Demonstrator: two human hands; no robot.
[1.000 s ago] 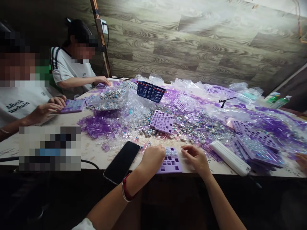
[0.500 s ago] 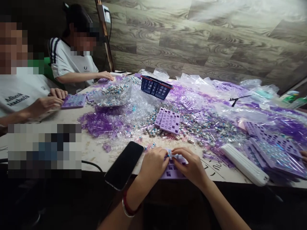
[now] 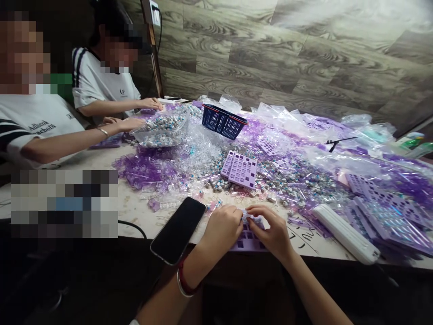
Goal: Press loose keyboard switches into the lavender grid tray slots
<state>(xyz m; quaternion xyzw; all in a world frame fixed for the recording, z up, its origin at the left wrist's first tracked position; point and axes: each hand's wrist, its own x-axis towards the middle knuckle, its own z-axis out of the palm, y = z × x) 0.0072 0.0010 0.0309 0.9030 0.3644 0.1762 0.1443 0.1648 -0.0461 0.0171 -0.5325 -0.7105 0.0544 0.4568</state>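
A purple plate with rows of square holes (image 3: pixel 248 245) lies at the table's front edge, its upper part covered by my hands. Small clear pieces sit in its far rows. My left hand (image 3: pixel 223 225) bends over the plate's left side, fingers curled and closed, the tips hidden behind the hand. From the right, my right hand (image 3: pixel 273 231) reaches in with thumb and index finger bent together over the far rows. Whatever is between the fingertips is too small to make out. Both hands nearly meet above the plate.
A black phone (image 3: pixel 178 230) lies left of my hands, a white power strip (image 3: pixel 345 233) right. Beyond are stacked purple plates (image 3: pixel 239 169), heaped small switches (image 3: pixel 294 187), purple clear pieces (image 3: pixel 145 169) and a dark blue basket (image 3: pixel 223 122). Two people work at the left.
The nearer person at the left has stretched an arm toward the bag of small parts. My hands stay over the plate with slight finger movement. The whole view has shifted a little.
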